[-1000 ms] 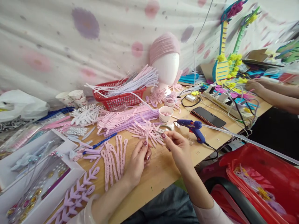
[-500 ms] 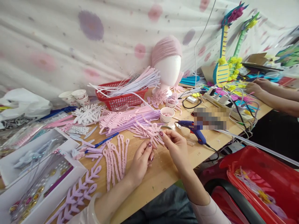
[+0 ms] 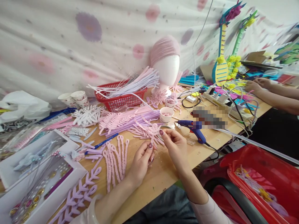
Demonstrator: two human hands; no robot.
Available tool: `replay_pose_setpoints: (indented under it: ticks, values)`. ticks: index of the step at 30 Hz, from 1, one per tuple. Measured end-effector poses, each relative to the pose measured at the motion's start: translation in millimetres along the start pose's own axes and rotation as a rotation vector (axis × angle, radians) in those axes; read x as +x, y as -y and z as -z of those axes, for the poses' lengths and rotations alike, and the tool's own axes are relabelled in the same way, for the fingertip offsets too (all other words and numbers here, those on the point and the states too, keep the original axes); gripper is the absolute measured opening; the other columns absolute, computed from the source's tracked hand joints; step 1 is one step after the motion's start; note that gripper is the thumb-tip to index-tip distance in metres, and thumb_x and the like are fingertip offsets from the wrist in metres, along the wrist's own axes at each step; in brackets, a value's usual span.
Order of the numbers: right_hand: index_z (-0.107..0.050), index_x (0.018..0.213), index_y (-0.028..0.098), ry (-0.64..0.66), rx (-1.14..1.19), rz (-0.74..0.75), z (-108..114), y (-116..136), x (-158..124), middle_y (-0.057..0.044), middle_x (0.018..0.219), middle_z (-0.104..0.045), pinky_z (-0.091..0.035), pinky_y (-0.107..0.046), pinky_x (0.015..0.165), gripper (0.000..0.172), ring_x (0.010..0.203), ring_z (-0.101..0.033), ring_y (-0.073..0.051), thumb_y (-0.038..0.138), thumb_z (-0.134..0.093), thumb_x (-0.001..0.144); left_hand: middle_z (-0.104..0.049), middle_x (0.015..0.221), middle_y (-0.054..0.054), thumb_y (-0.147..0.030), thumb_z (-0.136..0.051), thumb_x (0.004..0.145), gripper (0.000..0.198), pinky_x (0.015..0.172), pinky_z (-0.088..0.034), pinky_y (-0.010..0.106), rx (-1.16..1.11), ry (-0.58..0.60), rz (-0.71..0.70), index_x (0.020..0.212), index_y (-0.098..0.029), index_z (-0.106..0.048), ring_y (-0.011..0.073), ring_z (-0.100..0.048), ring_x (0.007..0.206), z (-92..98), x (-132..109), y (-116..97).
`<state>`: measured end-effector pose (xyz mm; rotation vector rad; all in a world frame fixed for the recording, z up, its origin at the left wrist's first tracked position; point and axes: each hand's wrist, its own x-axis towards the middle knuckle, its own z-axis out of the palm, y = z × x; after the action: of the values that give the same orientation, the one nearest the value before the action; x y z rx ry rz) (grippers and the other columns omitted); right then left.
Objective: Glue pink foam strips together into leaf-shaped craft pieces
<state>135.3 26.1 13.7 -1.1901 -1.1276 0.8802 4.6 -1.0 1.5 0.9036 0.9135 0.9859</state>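
Note:
My left hand is closed in a pinch on the lower stem of a pink pipe cleaner sprig, which has a loop at its top. At the sprig's right side, the thumb and finger of my right hand are pressed together on a side piece of it. Just behind the sprig lie short cut pink pipe cleaners, which partly blend with it. Twisted pink pipe cleaner stems with looped ends lie left of my left hand. A blue glue gun rests on its side beyond my right hand.
A red basket of pipe cleaners and a white mannequin head stand behind. A paper cup is near the glue gun. White boxes are at left, a red bin at right. Another person's hands work at far right.
Both hands keep their pinch on the pink sprig with hardly any movement. The whole view has shifted slightly.

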Motion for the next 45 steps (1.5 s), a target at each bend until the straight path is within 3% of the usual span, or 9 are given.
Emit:
replay_pose_setpoints:
  ticks: [14, 39, 45]
  values:
    - [-0.066, 0.080, 0.018, 0.015, -0.009, 0.019, 2.8, 4.0, 2.0, 0.000, 0.065, -0.057, -0.036, -0.025, 0.054, 0.022, 0.058, -0.045, -0.013, 0.039, -0.067, 0.081, -0.036, 0.056, -0.007, -0.049, -0.053, 0.087, 0.030, 0.043, -0.019, 0.018, 0.015, -0.005, -0.003, 0.082, -0.020, -0.053, 0.0068, -0.024, 0.047, -1.1, -0.7, -2.4]
    - [-0.065, 0.079, 0.019, -0.006, -0.011, 0.036, 3.0, 3.6, 1.2, 0.003, 0.059, -0.050, -0.031, -0.025, 0.049, 0.022, 0.053, -0.040, -0.012, 0.041, -0.066, 0.082, -0.036, 0.056, -0.007, -0.052, -0.055, 0.085, 0.032, 0.042, -0.019, 0.018, 0.018, -0.012, 0.003, 0.081, -0.020, -0.054, 0.0073, -0.025, 0.047, -1.1, -0.2, -3.4]
    - [-0.065, 0.078, 0.019, 0.006, -0.003, 0.022, 2.9, 2.4, 1.4, 0.001, 0.062, -0.055, -0.034, -0.025, 0.050, 0.024, 0.055, -0.044, -0.013, 0.043, -0.066, 0.081, -0.037, 0.056, -0.007, -0.052, -0.055, 0.084, 0.032, 0.043, -0.021, 0.018, 0.027, -0.028, 0.002, 0.081, -0.020, -0.054, 0.0078, -0.027, 0.048, -1.6, -1.3, -4.0]
